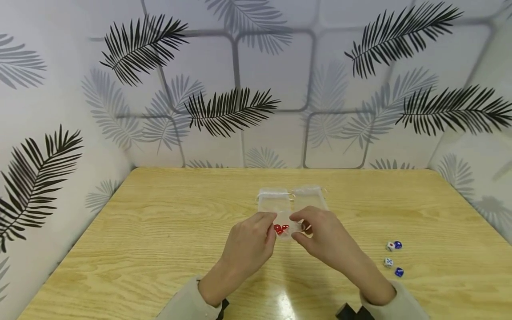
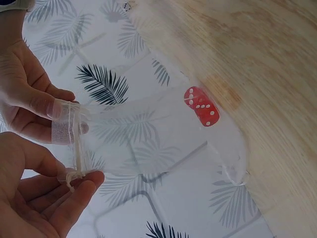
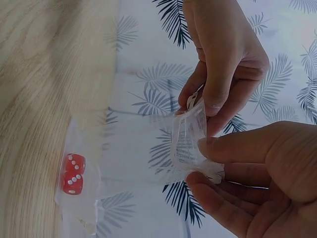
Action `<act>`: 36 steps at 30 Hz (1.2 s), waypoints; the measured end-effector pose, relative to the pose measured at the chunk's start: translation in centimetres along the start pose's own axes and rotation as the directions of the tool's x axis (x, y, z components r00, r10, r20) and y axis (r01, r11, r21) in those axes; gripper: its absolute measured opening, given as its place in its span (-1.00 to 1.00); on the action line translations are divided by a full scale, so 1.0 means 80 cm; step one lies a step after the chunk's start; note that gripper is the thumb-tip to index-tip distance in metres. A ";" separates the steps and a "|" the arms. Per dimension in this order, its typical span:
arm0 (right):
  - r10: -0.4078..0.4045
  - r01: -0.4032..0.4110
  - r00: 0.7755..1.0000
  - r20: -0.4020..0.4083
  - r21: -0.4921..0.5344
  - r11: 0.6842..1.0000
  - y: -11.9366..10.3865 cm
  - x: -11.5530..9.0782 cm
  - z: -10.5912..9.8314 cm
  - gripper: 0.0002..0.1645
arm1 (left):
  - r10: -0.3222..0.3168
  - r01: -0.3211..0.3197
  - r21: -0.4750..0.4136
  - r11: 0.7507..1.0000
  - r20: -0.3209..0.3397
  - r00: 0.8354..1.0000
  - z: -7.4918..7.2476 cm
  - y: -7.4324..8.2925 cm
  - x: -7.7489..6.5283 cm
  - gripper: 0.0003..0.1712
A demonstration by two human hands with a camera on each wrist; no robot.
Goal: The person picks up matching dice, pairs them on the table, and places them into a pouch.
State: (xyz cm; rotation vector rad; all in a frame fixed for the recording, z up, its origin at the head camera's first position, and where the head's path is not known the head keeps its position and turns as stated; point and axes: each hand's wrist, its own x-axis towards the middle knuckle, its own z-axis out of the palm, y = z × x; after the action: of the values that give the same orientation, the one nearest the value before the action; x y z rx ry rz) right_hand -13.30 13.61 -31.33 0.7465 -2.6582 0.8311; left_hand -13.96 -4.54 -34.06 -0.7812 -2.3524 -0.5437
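A sheer white drawstring pouch [image 2: 133,134] hangs between my two hands, two red dice [image 2: 201,106] lying at its bottom end. My left hand [image 1: 248,238] pinches one side of the pouch's mouth, near the knotted cord [image 2: 73,177]. On the opposite side my right hand [image 1: 326,238] grips the mouth's edge between thumb and fingers. In the right wrist view the gathered drawstring hem [image 3: 185,141] spans the space between both hands, and the red dice [image 3: 73,173] show through the mesh.
Two more sheer pouches [image 1: 274,203] lie flat on the wooden table [image 1: 180,209] beyond my hands. To the right sit two white dice [image 1: 388,262] and two blue dice [image 1: 399,272]. A leaf-patterned wall covering [image 1: 272,133] stands at the table's back edge.
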 end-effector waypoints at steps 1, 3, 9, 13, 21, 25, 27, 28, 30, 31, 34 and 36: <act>0.004 -0.004 1.000 0.009 0.017 1.000 0.000 0.000 -0.002 -0.69 | 0.001 -0.001 0.001 1.000 -0.002 1.000 -0.001 0.000 0.000 -0.77; 0.015 -0.016 0.999 0.029 0.048 0.999 0.000 0.000 -0.005 -0.66 | 0.002 -0.002 0.003 1.000 -0.008 1.000 -0.002 -0.001 0.001 -0.77; 0.029 -0.035 0.998 0.059 0.095 0.995 -0.002 -0.001 -0.015 -0.58 | 0.015 -0.016 -0.020 1.000 -0.040 0.999 -0.007 0.000 0.003 -0.77; -0.011 0.005 0.998 0.060 0.101 0.995 0.000 -0.002 -0.019 -0.53 | 0.013 -0.015 -0.054 0.998 -0.050 0.999 -0.009 0.000 0.003 -0.77; -0.077 0.080 0.997 -0.030 0.126 0.989 0.005 -0.005 -0.022 -0.61 | -0.003 0.002 -0.160 0.987 -0.004 1.000 -0.016 0.000 0.003 -0.62; -0.093 0.104 0.990 -0.103 0.115 0.988 0.007 -0.006 -0.021 -0.69 | 0.023 -0.026 -0.170 0.985 -0.020 1.000 -0.017 0.002 0.004 -0.61; -0.117 0.131 0.983 -0.140 0.100 0.986 0.008 -0.006 -0.021 -0.71 | 0.036 -0.041 -0.167 0.985 -0.036 0.999 -0.017 0.002 0.004 -0.63; -0.125 0.141 0.979 -0.159 0.093 0.986 0.009 -0.006 -0.021 -0.72 | 0.041 -0.047 -0.165 0.985 -0.042 0.998 -0.016 0.002 0.004 -0.65; -0.145 0.162 0.971 -0.191 0.079 0.984 0.010 -0.005 -0.020 -0.73 | 0.049 -0.056 -0.160 0.985 -0.046 0.998 -0.016 0.001 0.005 -0.69; -0.152 0.170 0.967 -0.203 0.076 0.982 0.011 -0.005 -0.020 -0.73 | 0.054 -0.061 -0.154 0.986 -0.051 0.997 -0.016 0.001 0.005 -0.70; -0.155 0.175 0.964 -0.217 0.079 0.981 0.012 -0.004 -0.022 -0.72 | 0.066 -0.075 -0.138 0.988 -0.066 0.996 -0.016 0.000 0.006 -0.73; -0.147 0.169 0.967 -0.208 0.092 0.981 0.012 -0.003 -0.023 -0.71 | 0.072 -0.082 -0.134 0.988 -0.077 0.994 -0.016 -0.001 0.006 -0.72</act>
State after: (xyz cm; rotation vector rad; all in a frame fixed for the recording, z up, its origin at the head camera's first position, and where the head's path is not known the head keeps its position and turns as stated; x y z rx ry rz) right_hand -13.42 15.47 -30.34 0.8414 -2.3576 0.9598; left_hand -13.83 -5.05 -32.82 -0.8957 -2.2271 -0.6941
